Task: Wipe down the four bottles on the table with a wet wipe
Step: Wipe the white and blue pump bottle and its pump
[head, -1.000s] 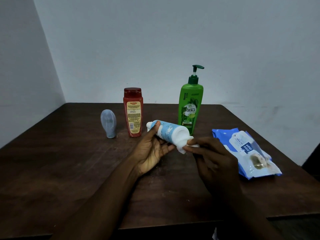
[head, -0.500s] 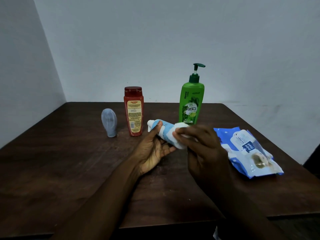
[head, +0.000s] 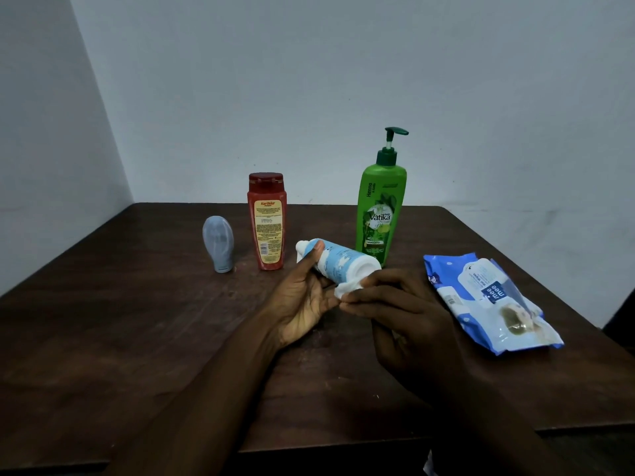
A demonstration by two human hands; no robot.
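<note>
My left hand [head: 302, 297] holds a white and light-blue bottle [head: 338, 264] on its side above the table, thumb over its neck. My right hand [head: 409, 321] pinches a white wet wipe [head: 348, 288] against the bottle's base end. On the table behind stand a red bottle [head: 267, 223], a tall green pump bottle [head: 379, 214] and a small grey bottle [head: 218, 247] resting on its cap.
A blue and white wet-wipe pack [head: 488, 300] lies at the right on the dark wooden table [head: 137, 321]. Grey walls close in behind and to the left. The table's front edge runs close below my forearms.
My right hand slid the wipe back from the bottle's body down to its base end. The left hand kept its hold on the bottle.
</note>
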